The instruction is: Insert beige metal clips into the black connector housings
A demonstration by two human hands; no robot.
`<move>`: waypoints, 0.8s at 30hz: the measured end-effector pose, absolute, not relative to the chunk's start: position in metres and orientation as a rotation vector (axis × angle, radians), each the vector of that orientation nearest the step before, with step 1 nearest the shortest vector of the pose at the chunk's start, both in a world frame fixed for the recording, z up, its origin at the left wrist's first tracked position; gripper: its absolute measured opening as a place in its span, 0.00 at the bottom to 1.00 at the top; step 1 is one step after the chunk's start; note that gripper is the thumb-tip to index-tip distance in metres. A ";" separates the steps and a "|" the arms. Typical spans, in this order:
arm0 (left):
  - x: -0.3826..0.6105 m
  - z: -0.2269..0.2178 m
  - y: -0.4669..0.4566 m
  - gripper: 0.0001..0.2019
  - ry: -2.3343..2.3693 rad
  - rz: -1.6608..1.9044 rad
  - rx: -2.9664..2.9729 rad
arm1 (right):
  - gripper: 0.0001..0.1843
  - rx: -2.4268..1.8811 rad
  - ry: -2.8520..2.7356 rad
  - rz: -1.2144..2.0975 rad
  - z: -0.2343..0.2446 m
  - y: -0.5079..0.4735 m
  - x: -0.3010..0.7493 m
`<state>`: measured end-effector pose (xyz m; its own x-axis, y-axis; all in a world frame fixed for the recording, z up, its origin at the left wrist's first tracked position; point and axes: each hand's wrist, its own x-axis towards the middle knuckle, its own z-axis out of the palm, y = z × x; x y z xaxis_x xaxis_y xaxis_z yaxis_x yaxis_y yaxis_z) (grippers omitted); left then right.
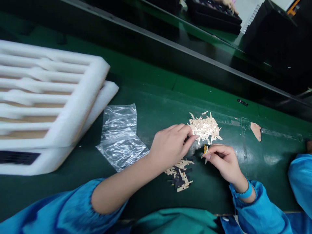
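A heap of small flat cream-coloured pieces (204, 127) lies on the green work surface. At its left edge is my left hand (170, 143), thumb and fingers drawn together in a pinch; whatever may be between the fingertips is too small to make out. Just below the heap, my right hand (224, 161) pinches a small cream piece with a yellow part (205, 150) between thumb and fingers. Under my left wrist, partly covered by it, lies a smaller mixed pile of cream and black pieces (181, 178).
Clear plastic bags (120, 130) lie left of my left hand. Stacked white foam trays (80, 94) fill the left side. A small black part (242, 102) and a brown scrap (255, 131) rest to the right. Another person's blue sleeve (301, 182) shows at the right edge.
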<state>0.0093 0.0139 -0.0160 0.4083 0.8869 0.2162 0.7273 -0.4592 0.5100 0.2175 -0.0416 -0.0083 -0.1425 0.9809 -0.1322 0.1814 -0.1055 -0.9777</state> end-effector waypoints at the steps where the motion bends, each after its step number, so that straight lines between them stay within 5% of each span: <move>1: 0.010 -0.015 0.014 0.17 1.368 0.657 2.274 | 0.08 -1.352 -1.381 1.341 -0.008 -0.041 0.218; 11: 0.013 -0.003 0.011 0.08 0.792 0.718 1.433 | 0.09 -1.429 -1.369 1.415 -0.007 -0.038 0.216; 15: 0.013 -0.005 0.010 0.09 0.865 0.703 1.476 | 0.07 -1.443 -1.394 1.362 -0.008 -0.039 0.214; 20: 0.014 -0.008 0.003 0.08 1.053 0.961 1.855 | 0.02 -1.552 -1.435 0.909 -0.009 -0.041 0.211; 24: 0.015 -0.010 -0.002 0.09 0.961 1.055 2.071 | 0.07 -1.504 -1.499 0.966 -0.007 -0.043 0.208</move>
<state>0.0145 -0.0015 -0.0097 0.4173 0.8156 0.4008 0.3239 -0.5455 0.7730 0.2079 -0.0431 -0.0074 0.0125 0.9998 0.0137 0.4010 0.0075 -0.9161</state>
